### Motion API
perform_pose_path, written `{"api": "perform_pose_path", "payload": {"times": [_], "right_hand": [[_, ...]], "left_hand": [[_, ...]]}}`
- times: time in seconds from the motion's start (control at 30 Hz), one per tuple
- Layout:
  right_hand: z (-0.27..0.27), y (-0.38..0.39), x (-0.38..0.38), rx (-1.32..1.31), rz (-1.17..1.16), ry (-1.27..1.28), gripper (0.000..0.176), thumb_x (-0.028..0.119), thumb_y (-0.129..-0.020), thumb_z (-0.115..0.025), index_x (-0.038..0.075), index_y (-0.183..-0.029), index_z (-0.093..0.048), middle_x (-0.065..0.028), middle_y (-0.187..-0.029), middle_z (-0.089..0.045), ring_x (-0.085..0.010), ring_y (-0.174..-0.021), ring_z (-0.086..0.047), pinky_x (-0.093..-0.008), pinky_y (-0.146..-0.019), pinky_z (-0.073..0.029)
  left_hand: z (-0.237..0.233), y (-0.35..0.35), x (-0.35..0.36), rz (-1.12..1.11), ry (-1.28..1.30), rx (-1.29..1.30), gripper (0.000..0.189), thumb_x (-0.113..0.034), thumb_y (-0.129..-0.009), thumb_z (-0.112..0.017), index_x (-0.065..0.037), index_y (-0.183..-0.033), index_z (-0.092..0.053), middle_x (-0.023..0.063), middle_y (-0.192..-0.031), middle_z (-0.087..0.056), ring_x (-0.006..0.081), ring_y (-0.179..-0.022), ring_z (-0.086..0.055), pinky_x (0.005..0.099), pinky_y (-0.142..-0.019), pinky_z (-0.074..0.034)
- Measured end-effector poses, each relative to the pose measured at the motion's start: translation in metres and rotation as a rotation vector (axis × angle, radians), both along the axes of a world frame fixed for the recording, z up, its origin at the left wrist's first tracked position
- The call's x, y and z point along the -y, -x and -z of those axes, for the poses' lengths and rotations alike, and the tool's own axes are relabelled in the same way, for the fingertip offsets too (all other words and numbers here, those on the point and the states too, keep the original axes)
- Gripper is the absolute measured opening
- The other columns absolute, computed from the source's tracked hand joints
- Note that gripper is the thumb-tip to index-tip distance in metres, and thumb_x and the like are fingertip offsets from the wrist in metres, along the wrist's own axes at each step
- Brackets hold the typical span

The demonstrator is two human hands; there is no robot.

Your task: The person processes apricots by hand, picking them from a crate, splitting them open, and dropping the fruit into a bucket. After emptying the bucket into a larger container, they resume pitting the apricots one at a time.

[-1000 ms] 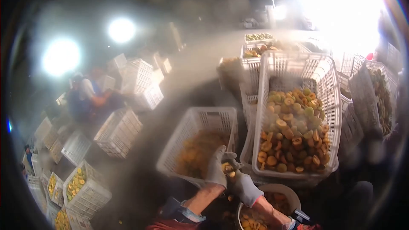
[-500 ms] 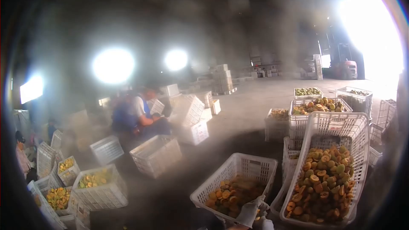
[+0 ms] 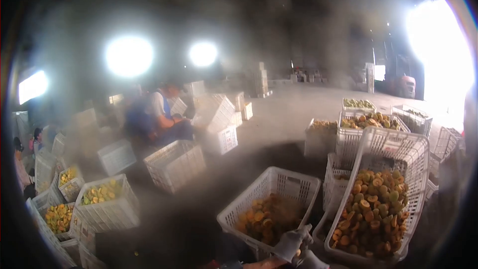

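Note:
My left hand, in a pale grey glove, is at the bottom, over the near right corner of a white plastic crate. Its fingers look bent, pointing right. Just below and to the right is my gloved right hand, partly cut off by the frame edge, its fingers closed. A small pale orange bit shows between the hands, too small to name. Cut orange-brown fruit halves lie in the crate. Right beside my hands, a tilted white crate holds many halved and whole fruits.
Stacked fruit crates stand behind the tilted one. At left are crates with yellow fruit pieces and a crate on the dark floor. A co-worker in blue sits among crates. A forklift stands far right by the bright doorway.
The view has tilted down slightly, so most things appear higher. Both my hands show more fully at the crate's corner. The co-worker's posture has shifted a little.

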State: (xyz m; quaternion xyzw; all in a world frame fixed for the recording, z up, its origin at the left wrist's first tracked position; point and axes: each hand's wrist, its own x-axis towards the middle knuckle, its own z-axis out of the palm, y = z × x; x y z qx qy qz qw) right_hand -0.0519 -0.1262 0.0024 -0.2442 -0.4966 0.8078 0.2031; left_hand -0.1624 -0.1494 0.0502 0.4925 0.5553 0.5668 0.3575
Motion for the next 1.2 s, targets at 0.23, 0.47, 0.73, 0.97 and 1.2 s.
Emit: {"api": "perform_pose_path", "payload": {"times": [0.23,0.47,0.73,0.97,1.2], "right_hand": [[0.0,-0.042,-0.009,0.252,-0.401,-0.607,0.035,0.021,-0.081,-0.062,0.012,-0.115,-0.059,-0.022,-0.084,-0.066,-0.0384,-0.077,-0.063,-0.0428,-0.068,-0.051],[-0.03,-0.092,-0.042,0.817,-0.517,-1.324,0.029,0.018,-0.076,-0.066,0.006,-0.102,-0.063,-0.0181,-0.087,-0.066,-0.0352,-0.077,-0.063,-0.0398,-0.067,-0.05],[-0.042,-0.11,-0.133,0.783,0.786,-1.391,0.014,0.01,-0.08,-0.057,0.002,-0.09,-0.065,-0.0208,-0.073,-0.063,-0.0387,-0.07,-0.063,-0.0439,-0.06,-0.049],[-0.013,-0.048,-0.186,1.012,0.978,-1.383,0.016,0.013,-0.082,-0.055,0.004,-0.094,-0.061,-0.0157,-0.082,-0.064,-0.0308,-0.073,-0.064,-0.0387,-0.062,-0.048],[0.038,-0.055,-0.217,0.57,1.078,-0.997,0.019,0.014,-0.088,-0.047,0.003,-0.089,-0.062,-0.0151,-0.077,-0.064,-0.0285,-0.067,-0.063,-0.0369,-0.06,-0.048]], "left_hand": [[-0.02,0.008,0.004,0.185,0.3,1.149,0.036,-0.038,-0.093,-0.052,-0.013,-0.067,-0.055,0.0022,-0.055,-0.051,0.0169,-0.051,-0.053,0.0328,-0.058,-0.049],[-0.013,0.086,-0.033,-0.237,-0.053,0.682,0.036,-0.031,-0.096,-0.05,-0.007,-0.121,-0.052,0.0124,-0.104,-0.062,0.0219,-0.09,-0.063,0.0353,-0.077,-0.053],[0.016,0.08,-0.032,-0.682,-0.142,-0.937,0.036,-0.016,-0.095,-0.042,-0.002,-0.128,-0.049,0.0193,-0.123,-0.055,0.0316,-0.107,-0.057,0.0407,-0.093,-0.046],[0.007,0.021,-0.042,-0.315,-0.088,-0.243,0.037,-0.032,-0.094,-0.051,-0.003,-0.116,-0.059,0.0126,-0.106,-0.065,0.0243,-0.093,-0.064,0.0336,-0.081,-0.05],[0.025,0.025,-0.052,-0.091,0.262,0.638,0.034,-0.034,-0.089,-0.059,-0.007,-0.111,-0.062,0.0101,-0.089,-0.066,0.0195,-0.073,-0.065,0.0307,-0.07,-0.053]]}}
